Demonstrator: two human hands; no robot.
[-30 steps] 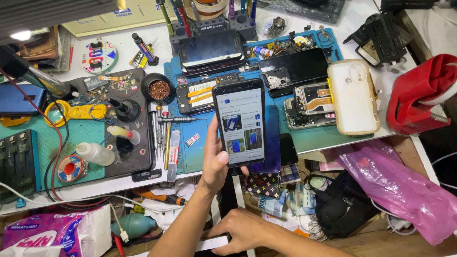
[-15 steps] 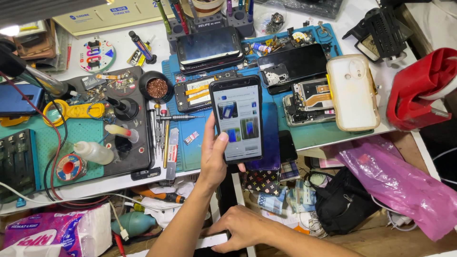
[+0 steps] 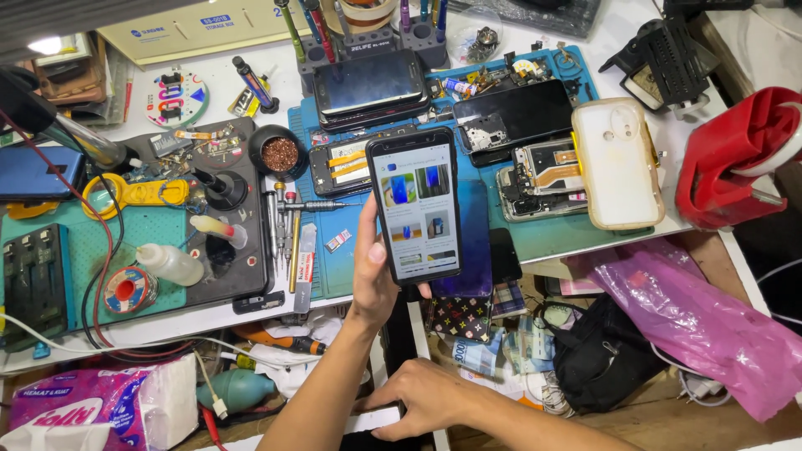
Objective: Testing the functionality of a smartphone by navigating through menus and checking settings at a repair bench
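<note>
Smartphone (image 3: 416,205), lit screen up, gripped along its edge by left hand (image 3: 373,267), above blue mat (image 3: 535,238). Right hand (image 3: 422,401) flat on white strip at bench edge, holding nothing. Best kept level, thumb clear of screen. Opened phones (image 3: 351,163) crowd close; little free room.
</note>
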